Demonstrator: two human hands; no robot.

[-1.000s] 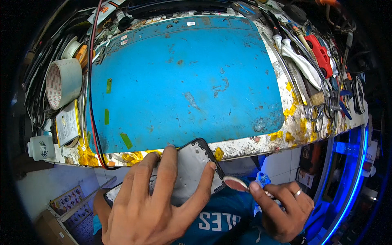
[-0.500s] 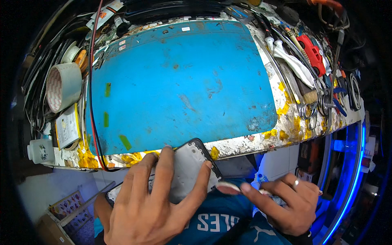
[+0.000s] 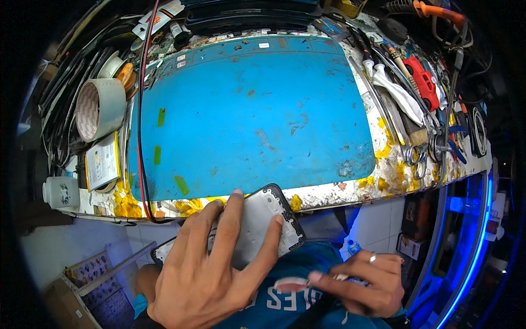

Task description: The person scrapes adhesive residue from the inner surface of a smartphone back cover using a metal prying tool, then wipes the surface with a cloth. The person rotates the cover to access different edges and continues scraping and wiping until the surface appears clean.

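A phone frame [image 3: 257, 219] with a grey inner face and black rim lies at a slant in my lap, its upper edge against the bench's front edge. My left hand [image 3: 211, 257] is spread across it, gripping it, with the thumb on the grey face and the fingertips by the far edge; the palm hides much of its left part. Low at the right, my right hand [image 3: 364, 282] is closed in a pinch around a small tool with a pale, pinkish oval head [image 3: 291, 284]. The head is blurred, so its exact kind is unclear. It sits just below the frame's right end.
A stained blue work mat [image 3: 246, 120] covers the bench. To the left are a wide tape roll [image 3: 100, 109], a small white bottle [image 3: 60, 192] and a red-black cable [image 3: 141, 137] crossing the mat's edge. Scissors [image 3: 417, 154], a brush and a red toy car [image 3: 421, 82] lie at the right.
My right hand has moved left and down, bringing the pale-headed tool away from the frame's corner and nearer my body. The left hand keeps its hold; the whole view has shifted slightly.
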